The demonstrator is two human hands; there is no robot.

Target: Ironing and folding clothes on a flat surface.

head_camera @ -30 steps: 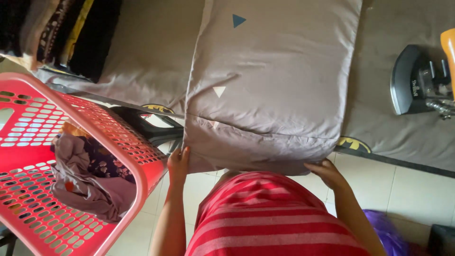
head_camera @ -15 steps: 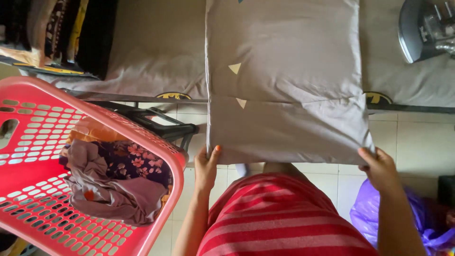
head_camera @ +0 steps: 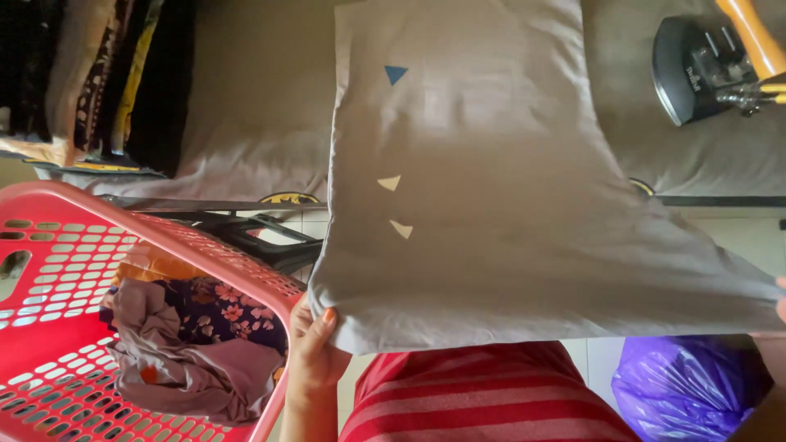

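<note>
surface: grey padded ironing board (head_camera: 262, 155) – iron (head_camera: 704, 65) resting at its right end
cloth: smooth grey pillowcase (head_camera: 508, 205), small triangles, spread over board edge
left hand (head_camera: 311, 352): pinching near-left corner
right hand (head_camera: 780, 299): at frame edge – grip cannot be told
floor: red perforated plastic basket (head_camera: 57, 270), crumpled clothes inside

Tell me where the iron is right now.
The iron sits at the top right of the head view, on the grey padded board, right of the grey pillowcase held up by both hands.
</note>
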